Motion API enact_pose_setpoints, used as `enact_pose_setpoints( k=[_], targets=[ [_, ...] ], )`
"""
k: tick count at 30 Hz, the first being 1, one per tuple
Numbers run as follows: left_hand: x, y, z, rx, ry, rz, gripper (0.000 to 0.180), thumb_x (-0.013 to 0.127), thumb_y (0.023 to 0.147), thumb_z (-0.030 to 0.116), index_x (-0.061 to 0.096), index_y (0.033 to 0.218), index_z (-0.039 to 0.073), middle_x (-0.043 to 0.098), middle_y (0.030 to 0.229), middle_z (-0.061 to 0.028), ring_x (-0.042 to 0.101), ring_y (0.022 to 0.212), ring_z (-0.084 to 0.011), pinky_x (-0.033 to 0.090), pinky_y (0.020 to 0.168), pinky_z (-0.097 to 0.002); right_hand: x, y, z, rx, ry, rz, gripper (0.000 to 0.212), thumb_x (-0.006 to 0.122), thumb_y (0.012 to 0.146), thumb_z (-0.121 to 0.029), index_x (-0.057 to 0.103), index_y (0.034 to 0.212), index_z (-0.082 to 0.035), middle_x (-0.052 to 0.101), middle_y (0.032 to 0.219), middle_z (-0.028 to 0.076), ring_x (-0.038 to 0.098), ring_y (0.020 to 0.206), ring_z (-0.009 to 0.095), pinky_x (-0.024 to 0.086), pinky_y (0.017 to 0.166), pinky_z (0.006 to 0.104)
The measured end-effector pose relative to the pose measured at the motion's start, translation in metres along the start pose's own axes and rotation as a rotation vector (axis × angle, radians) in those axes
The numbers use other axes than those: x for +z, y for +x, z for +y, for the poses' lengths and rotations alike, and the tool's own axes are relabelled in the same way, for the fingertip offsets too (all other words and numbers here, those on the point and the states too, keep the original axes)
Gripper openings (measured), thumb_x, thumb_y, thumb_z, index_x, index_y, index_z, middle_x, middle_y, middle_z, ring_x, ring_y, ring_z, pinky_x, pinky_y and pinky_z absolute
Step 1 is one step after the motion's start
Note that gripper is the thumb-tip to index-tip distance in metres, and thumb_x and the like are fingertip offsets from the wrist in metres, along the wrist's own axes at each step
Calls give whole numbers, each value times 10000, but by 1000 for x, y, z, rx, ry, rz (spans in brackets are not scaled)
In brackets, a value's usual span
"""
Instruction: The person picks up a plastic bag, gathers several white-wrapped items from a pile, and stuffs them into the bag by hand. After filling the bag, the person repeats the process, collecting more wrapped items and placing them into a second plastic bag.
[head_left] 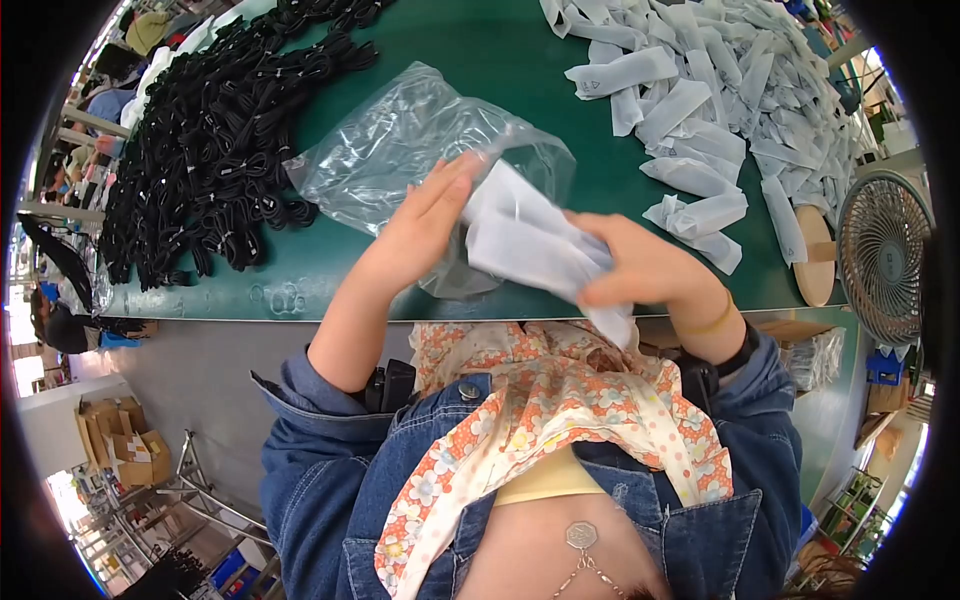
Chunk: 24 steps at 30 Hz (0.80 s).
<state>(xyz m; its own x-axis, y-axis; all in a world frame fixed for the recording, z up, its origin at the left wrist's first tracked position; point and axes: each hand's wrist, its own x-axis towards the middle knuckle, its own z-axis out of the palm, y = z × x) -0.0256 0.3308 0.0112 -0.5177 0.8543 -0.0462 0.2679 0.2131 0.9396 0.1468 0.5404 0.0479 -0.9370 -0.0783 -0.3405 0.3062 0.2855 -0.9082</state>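
A large clear plastic bag (pixel 385 150) lies crumpled across the green table in front of me. My left hand (pixel 430 210) is at its near side, fingers stretched along the film and the bag's edge held there; the fingertips are partly covered by plastic. My right hand (pixel 640 260), slightly blurred, is closed round a bundle of white translucent packets (pixel 525 230). The bundle tilts, its upper end against the bag by my left fingers. Whether that end is inside the bag I cannot tell. Its lower end reaches over the table's front edge.
Coiled black cables (pixel 220 150) are heaped at the left of the table (pixel 460 35). Many white packets (pixel 700 120) are piled at the right. Beyond them stand a round tan object (pixel 815 260) and a grey fan (pixel 885 258). Cardboard boxes (pixel 125 445) sit lower left.
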Motion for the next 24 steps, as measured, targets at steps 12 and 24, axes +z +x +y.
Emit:
enact_pose_setpoints(
  k=[12,24],
  targets=[
    [41,-49,-8,145,90,746,509,517,958,254,358,1391,38,350,1393,-225,383,1282,-378,298,1064,-508,49,99,8,25,-924,537,851,702,657,-404,416,1359,-17,526,1155,280,552,1053,432,469,907,468],
    [11,-38,-47,-403,-1061,90,233,542,965,240,549,816,61,512,605,12,529,527,-121,466,502,-292,31,185,-3,105,-980,567,906,655,692,-424,318,1430,-22,455,1284,272,484,1162,440,395,988,494]
  ],
)
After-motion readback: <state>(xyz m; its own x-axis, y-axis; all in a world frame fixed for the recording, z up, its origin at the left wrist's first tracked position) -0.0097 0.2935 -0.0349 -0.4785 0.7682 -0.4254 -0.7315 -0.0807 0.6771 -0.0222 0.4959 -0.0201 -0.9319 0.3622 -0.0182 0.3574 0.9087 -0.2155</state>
